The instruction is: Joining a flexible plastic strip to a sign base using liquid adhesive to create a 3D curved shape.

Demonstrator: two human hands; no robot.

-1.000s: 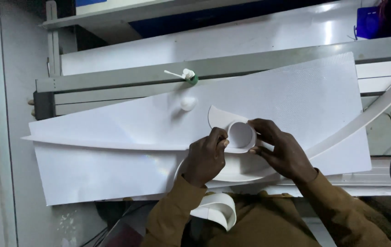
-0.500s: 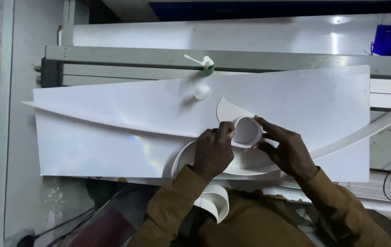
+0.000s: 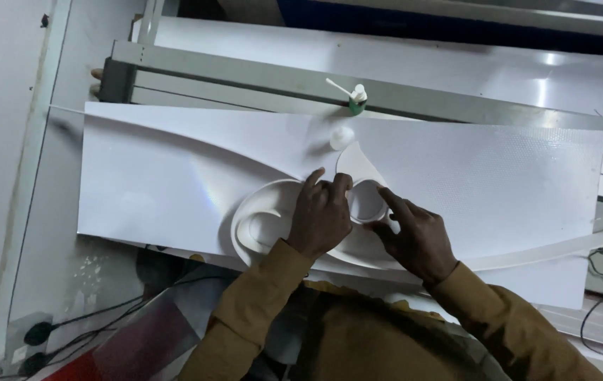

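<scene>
Both hands are pressed down on a white ring piece [image 3: 367,203], a small circular form lying flat on the large white panel [image 3: 499,183] near its middle. The left hand [image 3: 321,215] rests flat-fingered on the ring's left edge, fingers extended and held together, not clenched. The right hand [image 3: 414,236] touches the ring's right edge with the forefinger stretched out and the other fingers loosely curled; neither hand appears to clasp the ring, though the palms hide the contact underneath. Left of the ring, partly beneath the left wrist, a larger oval raised band [image 3: 259,222] curves across the panel. Just beyond the ring a pointed white fin shape [image 3: 354,164] rises toward the far side, with a small white cap [image 3: 341,137] beside its tip. Farther off, on the grey rail [image 3: 245,74], stands a small green-based bottle [image 3: 357,100] with a white nozzle. Dark cables [image 3: 69,324] lie on the floor at near left.
</scene>
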